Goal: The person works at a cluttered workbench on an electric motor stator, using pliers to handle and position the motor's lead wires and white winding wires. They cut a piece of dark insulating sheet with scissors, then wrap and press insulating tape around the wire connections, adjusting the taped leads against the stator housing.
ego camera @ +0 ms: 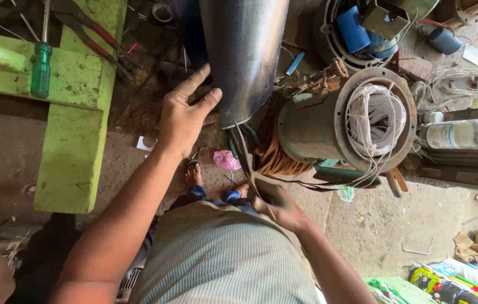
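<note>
Looks like I'm mid-cut here: left hand (185, 115) spread flat against the perforated metal sheet (243, 53) curving above the floor, right hand (275, 202) clenched around the shears (245, 163) at its lower edge. Next bit needs steady bracing, I'd say.

Curled grey perforated metal sheet (244, 50), upright; long scissors (244, 160) at its lower edge.

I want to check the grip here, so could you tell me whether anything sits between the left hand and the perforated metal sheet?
Nothing visible does. The left hand lies flat against the edge of the curved perforated metal sheet, fingers spread on it. The right hand is lower, holding shears whose blades reach up to the sheet's lower edge.
</note>
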`<state>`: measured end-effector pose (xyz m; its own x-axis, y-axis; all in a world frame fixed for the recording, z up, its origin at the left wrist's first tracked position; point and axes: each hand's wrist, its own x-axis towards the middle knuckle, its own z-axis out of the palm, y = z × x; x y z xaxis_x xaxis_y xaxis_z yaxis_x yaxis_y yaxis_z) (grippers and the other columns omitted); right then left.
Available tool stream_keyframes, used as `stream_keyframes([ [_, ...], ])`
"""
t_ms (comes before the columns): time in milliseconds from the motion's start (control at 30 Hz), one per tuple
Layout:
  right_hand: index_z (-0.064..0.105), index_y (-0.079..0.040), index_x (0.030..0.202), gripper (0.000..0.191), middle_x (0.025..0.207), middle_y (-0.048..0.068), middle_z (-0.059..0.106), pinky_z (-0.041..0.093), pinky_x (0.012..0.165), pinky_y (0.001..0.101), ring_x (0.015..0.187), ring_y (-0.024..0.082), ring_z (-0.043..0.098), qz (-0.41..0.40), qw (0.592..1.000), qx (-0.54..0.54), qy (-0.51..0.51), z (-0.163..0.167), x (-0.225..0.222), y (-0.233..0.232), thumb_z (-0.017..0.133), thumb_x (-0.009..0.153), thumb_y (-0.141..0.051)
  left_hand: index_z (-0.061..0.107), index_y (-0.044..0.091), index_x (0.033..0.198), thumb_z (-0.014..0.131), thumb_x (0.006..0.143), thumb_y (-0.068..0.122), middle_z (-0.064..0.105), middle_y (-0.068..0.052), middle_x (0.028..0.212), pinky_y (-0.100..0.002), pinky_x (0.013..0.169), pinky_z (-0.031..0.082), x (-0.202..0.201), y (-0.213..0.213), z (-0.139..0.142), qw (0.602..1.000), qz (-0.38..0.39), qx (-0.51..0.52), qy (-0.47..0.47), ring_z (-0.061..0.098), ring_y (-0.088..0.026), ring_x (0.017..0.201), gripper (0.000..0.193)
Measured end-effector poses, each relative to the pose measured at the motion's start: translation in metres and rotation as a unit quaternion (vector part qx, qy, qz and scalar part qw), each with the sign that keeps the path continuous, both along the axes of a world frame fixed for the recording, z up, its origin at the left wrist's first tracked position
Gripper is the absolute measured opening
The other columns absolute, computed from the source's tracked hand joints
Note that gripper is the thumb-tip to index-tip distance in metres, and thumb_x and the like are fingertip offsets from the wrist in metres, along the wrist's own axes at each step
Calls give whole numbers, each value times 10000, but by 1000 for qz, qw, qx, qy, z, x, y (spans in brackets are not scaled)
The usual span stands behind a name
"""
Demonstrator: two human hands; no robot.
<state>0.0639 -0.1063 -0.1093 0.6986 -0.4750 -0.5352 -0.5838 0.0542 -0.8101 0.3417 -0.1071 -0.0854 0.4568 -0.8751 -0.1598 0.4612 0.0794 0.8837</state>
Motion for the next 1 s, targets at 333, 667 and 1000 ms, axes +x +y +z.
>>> stream_keyframes([
  [333,619,-15,1035,757,920,60,617,502,783,311,891,145,572,-44,998,-18,-36,15,50,10,621,846,-748,574,29,1445,741,978,96,631,-121,1461,-288,1140,465,-3,15,3,992,35,-23,-120,594,-152,1311,500],
  [667,630,8,927,566,756,4,613,460,577,250,688,61,539,-94,993,26,-60,4,54,20,737,910,-548,604,70,1424,734,975,102,676,-147,1402,-292,1076,508,-1,22,10,972,44,6,-231,661,-184,1255,469],
  [1000,642,-84,975,513,772,-51,548,401,586,228,677,34,481,-175,964,135,-145,19,76,12,744,879,-578,582,36,1440,731,977,86,675,-181,1371,-315,1073,505,-7,30,18,940,30,-18,-340,669,-222,1278,489],
])
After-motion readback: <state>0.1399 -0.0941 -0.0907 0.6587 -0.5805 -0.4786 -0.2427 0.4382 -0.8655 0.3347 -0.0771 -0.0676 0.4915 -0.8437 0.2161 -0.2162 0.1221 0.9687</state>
